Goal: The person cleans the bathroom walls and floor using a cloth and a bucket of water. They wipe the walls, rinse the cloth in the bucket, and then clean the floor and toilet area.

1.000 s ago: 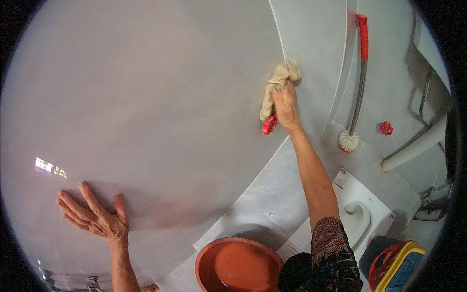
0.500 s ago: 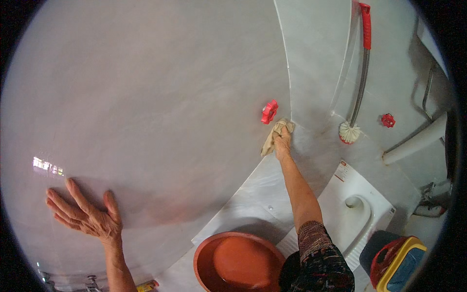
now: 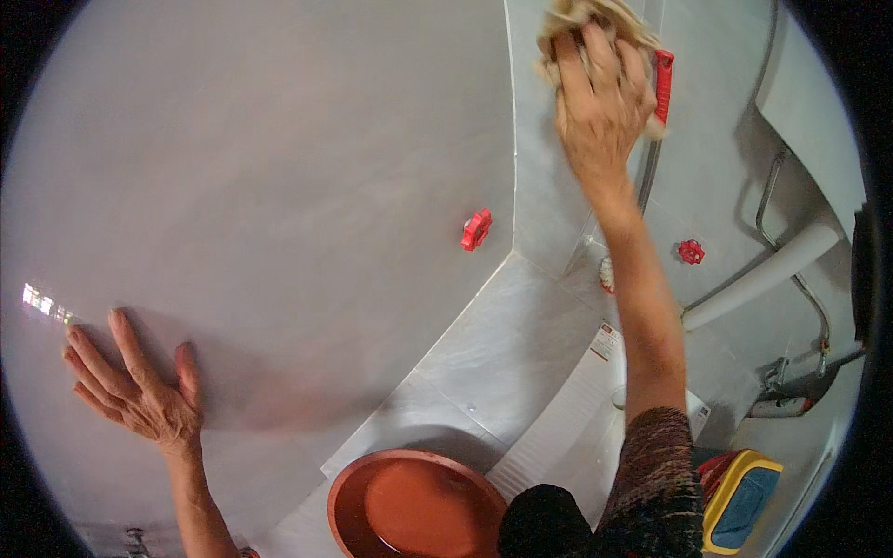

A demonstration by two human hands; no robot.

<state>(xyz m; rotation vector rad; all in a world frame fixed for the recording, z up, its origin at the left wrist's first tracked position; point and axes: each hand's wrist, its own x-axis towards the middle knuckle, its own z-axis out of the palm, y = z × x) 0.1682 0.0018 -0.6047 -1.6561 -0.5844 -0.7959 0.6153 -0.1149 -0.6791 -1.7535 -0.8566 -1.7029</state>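
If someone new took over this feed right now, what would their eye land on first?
Probably the reddish-brown basin at the bottom centre, vivid against the pale floor. Next, likely, the red handwheel on the grey wall, just right of the picture's middle. Then the beige cloth at the top, right of centre, under the right grip.

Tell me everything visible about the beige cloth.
The beige cloth looks like soft fabric, bunched and creased, its edges blurred. The right grip lies over it, apparently pressing it to the grey wall near the picture's top. Folds show above the grip; a lower flap overlaps the red brush handle in view, contact unclear.
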